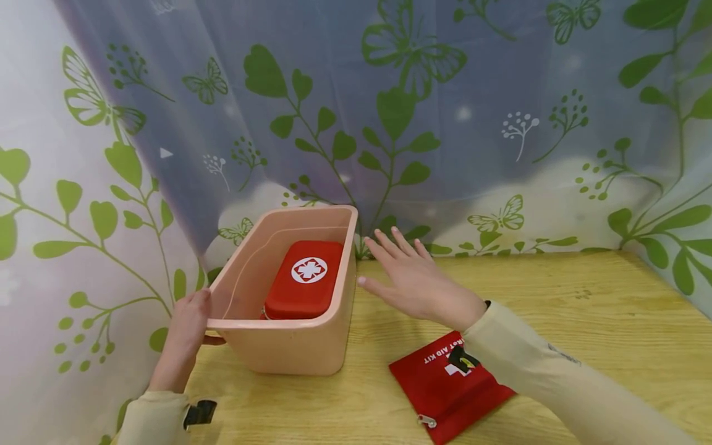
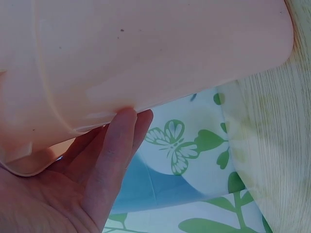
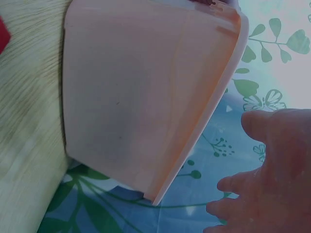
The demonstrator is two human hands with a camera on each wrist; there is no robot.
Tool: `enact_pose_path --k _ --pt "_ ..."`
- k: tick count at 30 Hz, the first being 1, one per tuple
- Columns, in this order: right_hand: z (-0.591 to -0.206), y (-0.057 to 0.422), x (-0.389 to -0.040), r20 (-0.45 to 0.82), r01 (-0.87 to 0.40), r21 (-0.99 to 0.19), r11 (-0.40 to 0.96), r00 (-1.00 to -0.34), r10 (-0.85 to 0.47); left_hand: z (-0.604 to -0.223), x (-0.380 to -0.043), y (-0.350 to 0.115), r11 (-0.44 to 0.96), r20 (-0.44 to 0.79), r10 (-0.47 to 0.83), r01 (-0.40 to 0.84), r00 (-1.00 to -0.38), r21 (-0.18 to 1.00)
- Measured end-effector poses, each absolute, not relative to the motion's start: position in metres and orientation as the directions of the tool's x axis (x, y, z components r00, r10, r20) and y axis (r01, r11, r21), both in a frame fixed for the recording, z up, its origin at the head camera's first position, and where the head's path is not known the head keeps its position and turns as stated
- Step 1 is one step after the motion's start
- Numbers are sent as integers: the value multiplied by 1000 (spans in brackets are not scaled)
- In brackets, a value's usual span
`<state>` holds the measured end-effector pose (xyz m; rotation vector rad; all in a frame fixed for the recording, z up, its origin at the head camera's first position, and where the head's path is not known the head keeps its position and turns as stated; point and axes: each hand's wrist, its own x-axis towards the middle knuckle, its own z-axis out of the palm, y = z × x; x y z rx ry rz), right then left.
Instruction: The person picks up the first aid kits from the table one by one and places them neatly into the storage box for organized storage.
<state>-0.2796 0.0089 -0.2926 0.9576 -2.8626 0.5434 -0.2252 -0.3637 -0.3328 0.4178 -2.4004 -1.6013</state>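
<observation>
A pink plastic bin [image 1: 289, 346] stands on the table. My left hand [image 1: 190, 315] grips its near left corner at the rim, and in the left wrist view the fingers [image 2: 119, 141] lie against the outer wall. Inside the bin is a red first aid case [image 1: 295, 293] with a white cross emblem. To the right of the bin, my right hand [image 1: 414, 278] is held with straight, spread fingers and nothing in it; the right wrist view shows it apart from the bin's rim [image 3: 194, 138].
A flat red first aid pouch [image 1: 439, 389] with a zipper lies on the wooden table [image 1: 589, 334], partly hidden beneath my right forearm. Leaf-and-butterfly patterned curtains [image 1: 478, 123] rise behind the table and along its left side.
</observation>
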Motion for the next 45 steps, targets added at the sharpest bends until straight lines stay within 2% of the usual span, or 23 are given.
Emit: enact_pose_path --k 12,21,31,38,45 --pt "-305 51 -278 215 -574 -337 746 -819 -533 -333 -224 -363 354 27 -360 -109 -933 929" --pt "-321 92 -271 187 -526 -379 762 -850 -493 -334 -225 -364 352 10 -356 -125 -934 928" --pt "-341 133 -256 148 -471 -368 802 -881 -449 -333 -224 -362 352 16 -363 -121 -932 928" --pt "-355 141 -242 119 -462 -358 811 -885 -451 -333 -224 -363 364 23 -363 -118 -932 924" --pt "-378 137 -225 66 -437 -398 807 -891 -449 -333 -225 -363 353 12 -361 -125 -932 927"
